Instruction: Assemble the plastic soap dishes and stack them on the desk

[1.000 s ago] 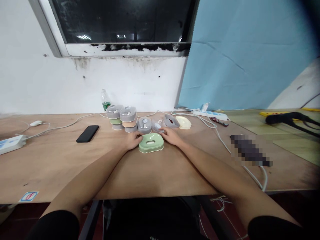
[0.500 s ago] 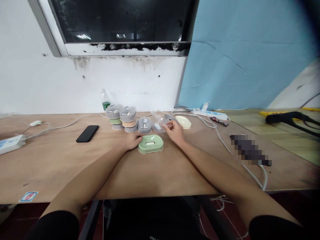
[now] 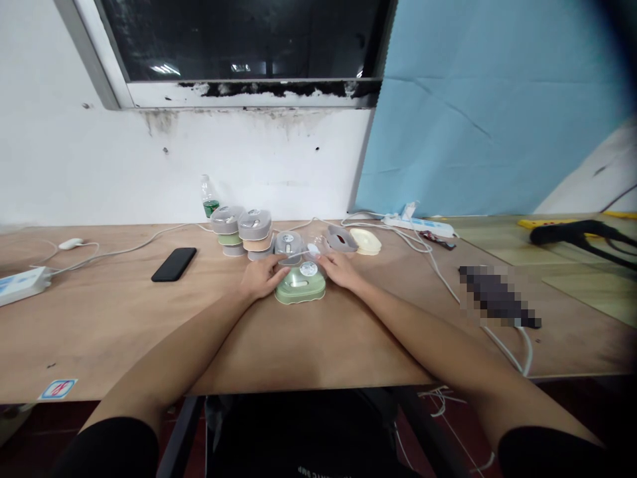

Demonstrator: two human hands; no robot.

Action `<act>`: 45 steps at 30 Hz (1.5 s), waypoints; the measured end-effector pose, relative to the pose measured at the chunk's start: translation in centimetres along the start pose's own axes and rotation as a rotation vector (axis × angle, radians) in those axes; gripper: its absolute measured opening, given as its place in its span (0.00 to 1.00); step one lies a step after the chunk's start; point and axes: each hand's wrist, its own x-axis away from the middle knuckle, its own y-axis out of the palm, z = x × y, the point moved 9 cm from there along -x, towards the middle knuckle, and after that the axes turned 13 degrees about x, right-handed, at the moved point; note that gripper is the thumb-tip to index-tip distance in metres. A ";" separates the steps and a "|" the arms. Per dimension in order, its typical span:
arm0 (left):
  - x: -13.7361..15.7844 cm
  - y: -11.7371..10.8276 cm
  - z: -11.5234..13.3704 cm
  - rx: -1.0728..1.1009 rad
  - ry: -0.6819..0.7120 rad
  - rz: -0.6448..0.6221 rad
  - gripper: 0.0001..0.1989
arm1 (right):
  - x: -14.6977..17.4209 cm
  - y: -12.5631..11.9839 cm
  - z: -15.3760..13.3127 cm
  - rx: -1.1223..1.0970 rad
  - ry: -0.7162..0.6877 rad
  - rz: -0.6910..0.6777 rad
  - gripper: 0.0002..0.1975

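A green soap dish with a slot in its middle sits on the table in front of me. Over its back part I see a clear plastic cover bearing a round white sticker, tilted above the dish. My left hand pinches the cover's left edge, with its thumb close to the dish's left rim. On the other side, my right hand grips the right edge of the cover. Behind the hands are a covered grey soap dish and an uncovered grey dish with a dark slot.
Two stacks of covered dishes stand at back left beside a plastic bottle. A cream dish lies at back right. A black phone is on the left; a power strip and white cables run along the right.
My right hand has brought the clear cover forward and left from behind, over the green dish. My left hand has shifted from the dish's rim onto the cover's edge.
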 end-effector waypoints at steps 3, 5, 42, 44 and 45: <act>-0.2 0.5 -0.3 -0.043 -0.032 -0.033 0.23 | 0.3 1.1 -0.3 0.052 -0.064 -0.163 0.30; -0.2 0.9 -0.5 -0.032 -0.013 -0.058 0.22 | 0.7 1.6 -0.9 0.052 -0.157 -0.246 0.30; -1.0 -0.8 0.3 -0.043 -0.078 0.234 0.43 | -0.9 0.1 2.4 -0.098 -0.081 -0.001 0.32; -1.6 -0.6 -0.2 -0.131 -0.189 0.260 0.43 | -0.7 -0.4 1.2 0.007 -0.158 0.019 0.30; -2.0 -0.3 -0.4 -0.179 -0.234 0.235 0.43 | -0.5 -0.4 0.7 0.051 -0.189 0.013 0.28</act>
